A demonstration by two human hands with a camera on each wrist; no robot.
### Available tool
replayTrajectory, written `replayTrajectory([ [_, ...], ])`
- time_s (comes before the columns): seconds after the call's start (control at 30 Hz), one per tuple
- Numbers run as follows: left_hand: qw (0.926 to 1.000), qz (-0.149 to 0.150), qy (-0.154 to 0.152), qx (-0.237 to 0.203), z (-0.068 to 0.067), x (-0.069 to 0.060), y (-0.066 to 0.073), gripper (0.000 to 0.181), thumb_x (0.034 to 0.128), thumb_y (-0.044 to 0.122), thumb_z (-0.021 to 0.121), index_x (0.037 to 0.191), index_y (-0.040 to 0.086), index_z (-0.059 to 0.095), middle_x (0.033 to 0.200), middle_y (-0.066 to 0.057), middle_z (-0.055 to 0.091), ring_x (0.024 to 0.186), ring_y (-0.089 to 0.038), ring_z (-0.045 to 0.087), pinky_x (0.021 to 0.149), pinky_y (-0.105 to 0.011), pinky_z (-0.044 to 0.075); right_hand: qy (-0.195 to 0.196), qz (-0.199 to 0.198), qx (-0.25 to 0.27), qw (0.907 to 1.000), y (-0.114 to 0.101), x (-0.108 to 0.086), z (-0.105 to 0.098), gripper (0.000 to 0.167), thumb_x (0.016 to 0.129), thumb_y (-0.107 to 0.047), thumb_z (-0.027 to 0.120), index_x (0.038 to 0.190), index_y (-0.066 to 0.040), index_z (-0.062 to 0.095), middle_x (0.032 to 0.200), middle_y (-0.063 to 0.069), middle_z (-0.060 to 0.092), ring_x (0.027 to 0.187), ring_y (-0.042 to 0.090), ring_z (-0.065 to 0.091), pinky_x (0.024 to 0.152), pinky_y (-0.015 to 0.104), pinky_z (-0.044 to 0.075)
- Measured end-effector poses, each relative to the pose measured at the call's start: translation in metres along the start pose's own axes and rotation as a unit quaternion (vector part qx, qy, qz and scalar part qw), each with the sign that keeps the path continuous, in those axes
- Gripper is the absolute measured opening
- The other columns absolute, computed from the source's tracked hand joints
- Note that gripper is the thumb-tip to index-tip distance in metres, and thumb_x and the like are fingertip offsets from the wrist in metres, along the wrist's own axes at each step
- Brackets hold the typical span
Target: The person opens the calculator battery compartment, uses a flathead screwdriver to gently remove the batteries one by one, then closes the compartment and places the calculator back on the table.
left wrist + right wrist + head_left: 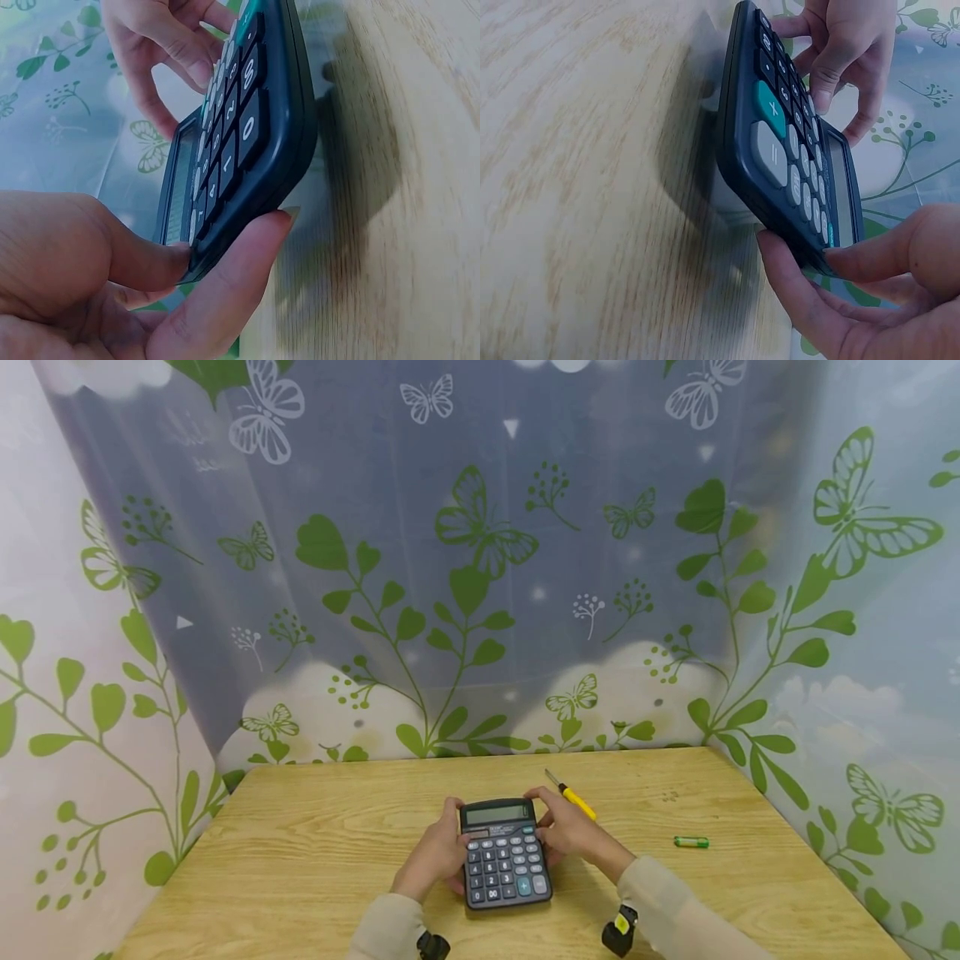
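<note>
A dark desktop calculator (507, 853) faces up between both hands, its screen end away from me. My left hand (437, 853) grips its left edge, thumb on the face near the screen and fingers at the side and beneath. On the opposite edge my right hand (567, 828) grips it in the same manner. In the left wrist view the calculator (247, 135) is tilted and a shadow lies on the wood below it. The right wrist view shows the calculator's (739, 142) near edge raised off the tabletop. Its underside is hidden.
A yellow-handled screwdriver (577, 803) lies behind my right hand. Farther right, a small green battery (691, 842) lies on the wooden table (322, 827). Some tiny items (670, 797), too small to tell, sit near the back right. Patterned curtains (390, 610) enclose the table's back and sides.
</note>
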State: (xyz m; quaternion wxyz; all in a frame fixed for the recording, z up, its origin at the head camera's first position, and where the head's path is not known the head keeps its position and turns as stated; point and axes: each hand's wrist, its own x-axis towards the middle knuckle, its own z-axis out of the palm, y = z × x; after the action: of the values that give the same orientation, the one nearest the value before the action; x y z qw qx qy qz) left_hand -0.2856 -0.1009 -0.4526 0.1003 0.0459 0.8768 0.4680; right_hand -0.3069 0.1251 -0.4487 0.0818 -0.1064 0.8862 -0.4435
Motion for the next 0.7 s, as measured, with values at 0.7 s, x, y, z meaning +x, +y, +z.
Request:
replayTrajectory([
  [0.7,0.9999,0.014,-0.003,-0.004,0.0037,-0.001,-0.0022,0.055,0.1033,-0.007,0.049,0.153,0.008,0.029,0.11,-0.035,0.06,0.059,-0.026,0.069,0.045,-0.04,0.059,-0.013,0.007,0.002,0.9999,0.0032,-0.005,-0.0016,0.057,0.096,0.014,0.059,0.147,-0.008,0.047,0.098,0.02,0.066,0.063,0.024,0.071,0.053,0.042,0.062],
])
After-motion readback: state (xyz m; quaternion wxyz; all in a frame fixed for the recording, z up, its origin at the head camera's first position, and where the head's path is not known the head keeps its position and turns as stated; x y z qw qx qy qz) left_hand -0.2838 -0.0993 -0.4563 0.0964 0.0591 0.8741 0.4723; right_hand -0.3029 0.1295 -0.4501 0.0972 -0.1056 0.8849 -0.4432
